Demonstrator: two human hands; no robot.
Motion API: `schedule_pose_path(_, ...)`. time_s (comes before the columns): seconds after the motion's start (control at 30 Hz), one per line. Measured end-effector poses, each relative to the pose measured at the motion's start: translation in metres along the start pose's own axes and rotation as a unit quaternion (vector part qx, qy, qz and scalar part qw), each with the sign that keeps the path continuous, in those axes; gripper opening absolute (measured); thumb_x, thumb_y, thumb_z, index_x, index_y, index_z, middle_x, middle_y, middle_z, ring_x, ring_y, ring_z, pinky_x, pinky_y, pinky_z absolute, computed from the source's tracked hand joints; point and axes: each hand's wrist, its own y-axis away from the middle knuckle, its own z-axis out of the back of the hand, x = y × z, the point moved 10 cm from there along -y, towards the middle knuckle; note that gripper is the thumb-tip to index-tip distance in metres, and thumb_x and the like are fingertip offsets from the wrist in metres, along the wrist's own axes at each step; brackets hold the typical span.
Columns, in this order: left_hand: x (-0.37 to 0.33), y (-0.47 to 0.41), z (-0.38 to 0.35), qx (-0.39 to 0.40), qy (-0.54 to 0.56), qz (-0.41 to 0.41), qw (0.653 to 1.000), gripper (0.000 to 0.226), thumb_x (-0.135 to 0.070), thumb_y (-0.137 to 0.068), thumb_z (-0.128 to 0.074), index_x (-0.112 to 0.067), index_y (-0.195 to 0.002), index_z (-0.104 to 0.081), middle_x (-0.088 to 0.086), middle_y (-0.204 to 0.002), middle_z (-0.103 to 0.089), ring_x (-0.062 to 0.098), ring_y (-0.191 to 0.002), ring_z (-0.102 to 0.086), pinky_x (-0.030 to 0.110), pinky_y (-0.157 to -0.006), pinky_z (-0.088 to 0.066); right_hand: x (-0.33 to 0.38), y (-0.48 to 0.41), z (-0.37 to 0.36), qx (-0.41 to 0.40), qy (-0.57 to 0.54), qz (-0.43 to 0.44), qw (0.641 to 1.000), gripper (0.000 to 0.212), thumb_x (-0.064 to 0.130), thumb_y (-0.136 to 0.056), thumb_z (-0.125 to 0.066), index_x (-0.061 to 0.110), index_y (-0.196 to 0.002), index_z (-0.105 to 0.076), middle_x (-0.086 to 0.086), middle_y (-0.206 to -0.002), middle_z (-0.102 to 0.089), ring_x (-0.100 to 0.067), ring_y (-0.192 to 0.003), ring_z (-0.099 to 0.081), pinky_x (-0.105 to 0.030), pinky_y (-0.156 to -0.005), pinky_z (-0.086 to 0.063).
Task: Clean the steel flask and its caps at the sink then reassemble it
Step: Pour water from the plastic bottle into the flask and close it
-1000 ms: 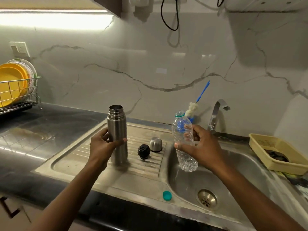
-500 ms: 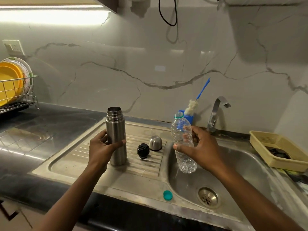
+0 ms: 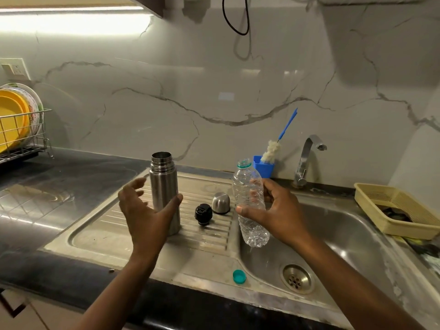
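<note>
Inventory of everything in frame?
steel flask: 1, silver, upright on drainboard
black cap: 1, black, on drainboard
steel cap: 1, silver, drainboard, behind black cap
plastic bottle: 1, clear, uncapped, held over basin edge
bottle lid: 1, teal, sink front rim
brush: 1, blue handle, in blue holder
tap: 1, chrome, behind basin
tray: 1, beige, right counter
dish rack: 1, wire, far left, yellow plates inside
left hand: 1, open beside flask
right hand: 1, grips plastic bottle
</note>
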Motion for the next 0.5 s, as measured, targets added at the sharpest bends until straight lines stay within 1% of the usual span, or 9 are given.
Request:
schedule_pose_path(0.03,-0.017,0.006,-0.006,0.011,0.012,-0.029,0.999,0.077,-0.041,-0.073,-0.092,-0.021,-0.134,-0.050,0.003,-0.134,-0.052,0.018,-0.120,-0.056,0.038,-0.094,-0.054,0.002,0.001,-0.001,0.000,-0.003,0.000,1.000,0.070,0.049,-0.071,-0.092,0.035,-0.132,-0.062,0.018,-0.116,-0.073,0.002,-0.104,-0.069,-0.028,-0.090,-0.060)
schedule_pose_path(0.1,-0.045,0.018,-0.031,0.088,0.039,-0.057,0.994,0.062,-0.044,-0.076,-0.087,-0.020,-0.126,-0.058,-0.002,-0.125,-0.060,0.009,-0.111,-0.062,0.033,-0.087,-0.059,0.006,0.003,-0.004,0.001,-0.010,0.000,1.000,0.067,0.048,-0.072,-0.092,0.036,-0.130,-0.063,0.018,-0.116,-0.073,0.003,-0.104,-0.069,-0.024,-0.089,-0.059)
schedule_pose_path(0.17,-0.063,0.033,-0.066,0.196,0.066,-0.048,0.977,0.065,-0.052,-0.076,-0.084,-0.024,-0.129,-0.060,-0.010,-0.125,-0.065,0.005,-0.114,-0.065,0.028,-0.088,-0.061,0.011,0.005,-0.009,0.005,-0.012,0.000,1.000,0.067,0.054,-0.072,-0.089,0.036,-0.130,-0.061,0.017,-0.116,-0.073,0.003,-0.104,-0.069,-0.021,-0.086,-0.059)
schedule_pose_path(0.2,-0.068,0.041,-0.081,0.242,0.087,-0.031,0.966,0.069,-0.054,-0.075,-0.084,-0.027,-0.134,-0.060,-0.012,-0.126,-0.066,0.004,-0.117,-0.065,0.027,-0.089,-0.061,0.013,0.005,-0.011,0.008,-0.012,0.001,1.000,0.066,0.056,-0.073,-0.088,0.036,-0.130,-0.061,0.017,-0.115,-0.072,0.004,-0.102,-0.068,-0.019,-0.084,-0.059)
schedule_pose_path(0.27,-0.077,0.053,-0.104,0.298,0.129,0.001,0.946,0.069,-0.050,-0.077,-0.087,-0.032,-0.138,-0.059,-0.013,-0.128,-0.069,0.004,-0.119,-0.067,0.032,-0.092,-0.062,0.019,0.006,-0.013,0.009,-0.010,0.009,1.000,0.062,0.045,-0.076,-0.088,0.037,-0.131,-0.060,0.018,-0.113,-0.072,0.007,-0.099,-0.067,-0.015,-0.080,-0.057)
schedule_pose_path(0.33,-0.083,0.058,-0.115,0.311,0.152,0.013,0.938,0.062,-0.040,-0.082,-0.088,-0.031,-0.137,-0.060,-0.011,-0.125,-0.073,0.008,-0.116,-0.071,0.038,-0.094,-0.063,0.020,0.006,-0.015,0.012,-0.001,0.008,1.000,0.065,0.032,-0.076,-0.090,0.036,-0.133,-0.060,0.019,-0.112,-0.072,0.007,-0.098,-0.067,-0.013,-0.079,-0.055)
schedule_pose_path(0.37,-0.084,0.058,-0.118,0.311,0.160,0.017,0.937,0.060,-0.035,-0.084,-0.088,-0.029,-0.136,-0.061,-0.010,-0.123,-0.075,0.010,-0.113,-0.073,0.040,-0.093,-0.063,0.020,0.007,-0.016,0.017,0.003,0.006,1.000,0.065,0.031,-0.076,-0.090,0.037,-0.133,-0.060,0.019,-0.112,-0.073,0.007,-0.098,-0.067,-0.012,-0.078,-0.054)
schedule_pose_path(0.43,-0.084,0.058,-0.119,0.310,0.162,0.022,0.937,0.058,-0.031,-0.084,-0.088,-0.026,-0.136,-0.062,-0.008,-0.120,-0.076,0.010,-0.108,-0.075,0.041,-0.092,-0.063,0.017,0.007,-0.018,0.040,0.018,-0.005,0.999,0.067,0.036,-0.074,-0.092,0.038,-0.133,-0.060,0.021,-0.113,-0.072,0.006,-0.098,-0.068,-0.012,-0.076,-0.053)
schedule_pose_path(0.5,-0.083,0.056,-0.117,0.306,0.141,0.014,0.941,0.062,-0.035,-0.081,-0.089,-0.025,-0.136,-0.062,-0.009,-0.119,-0.076,0.008,-0.106,-0.075,0.039,-0.091,-0.064,0.008,0.008,-0.019,0.077,0.065,-0.039,0.994,0.071,0.048,-0.071,-0.092,0.038,-0.133,-0.058,0.021,-0.117,-0.068,0.002,-0.099,-0.066,-0.016,-0.075,-0.052)
